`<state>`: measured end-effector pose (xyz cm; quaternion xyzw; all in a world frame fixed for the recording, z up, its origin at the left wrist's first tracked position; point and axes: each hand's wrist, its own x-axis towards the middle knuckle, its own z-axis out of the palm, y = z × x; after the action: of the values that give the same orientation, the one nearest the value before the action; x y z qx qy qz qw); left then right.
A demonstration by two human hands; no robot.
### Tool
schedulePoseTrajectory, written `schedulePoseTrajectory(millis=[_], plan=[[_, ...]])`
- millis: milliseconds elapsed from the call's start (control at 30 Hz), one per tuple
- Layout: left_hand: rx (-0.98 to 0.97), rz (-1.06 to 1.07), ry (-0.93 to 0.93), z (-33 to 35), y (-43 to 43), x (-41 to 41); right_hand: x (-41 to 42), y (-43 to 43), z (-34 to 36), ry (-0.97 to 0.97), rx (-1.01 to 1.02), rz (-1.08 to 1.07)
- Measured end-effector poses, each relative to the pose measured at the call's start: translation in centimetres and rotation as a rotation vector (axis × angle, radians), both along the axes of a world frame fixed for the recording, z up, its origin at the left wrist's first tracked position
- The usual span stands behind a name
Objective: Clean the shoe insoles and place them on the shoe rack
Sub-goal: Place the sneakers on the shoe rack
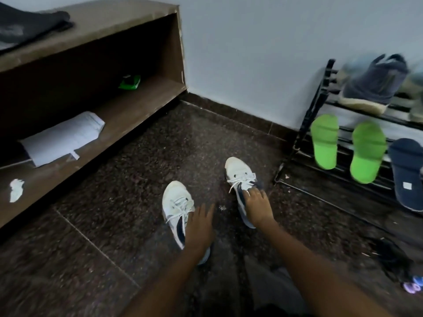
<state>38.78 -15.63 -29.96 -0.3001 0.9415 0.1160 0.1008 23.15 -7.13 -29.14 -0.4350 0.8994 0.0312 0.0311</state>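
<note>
Two white sneakers with dark blue side stripes stand on the dark speckled floor. My left hand (200,227) lies over the heel end of the left sneaker (176,202), fingers fairly straight and spread. My right hand (257,208) rests on the right sneaker (238,170), its fingers curled down over the tongue and opening, just behind the laces. No insoles can be seen; the hands cover the shoe openings. The black metal shoe rack (306,124) stands against the wall to the right of the right sneaker.
The rack holds two green slippers (325,140), a navy slipper (407,172) and a blue-grey shoe (375,85) on top. A brown wooden shelf unit (128,110) on the left holds a white paper (61,138) and a green object (129,82). A dark item (389,255) lies on the floor at the right.
</note>
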Motion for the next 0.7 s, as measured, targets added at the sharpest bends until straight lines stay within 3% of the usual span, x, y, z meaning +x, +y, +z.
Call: schedulePoseTrajectory(millis=[267, 700], plan=[[0.084, 0.175, -0.067, -5.5, 0.6, 2.4, -1.0, 0.5, -4.9, -0.079, 0.195, 0.038], [0.061, 0.170, -0.232, -8.2, 0.2, 1.9, -2.6, 1.3, -6.7, -0.058, 0.331, -0.088]])
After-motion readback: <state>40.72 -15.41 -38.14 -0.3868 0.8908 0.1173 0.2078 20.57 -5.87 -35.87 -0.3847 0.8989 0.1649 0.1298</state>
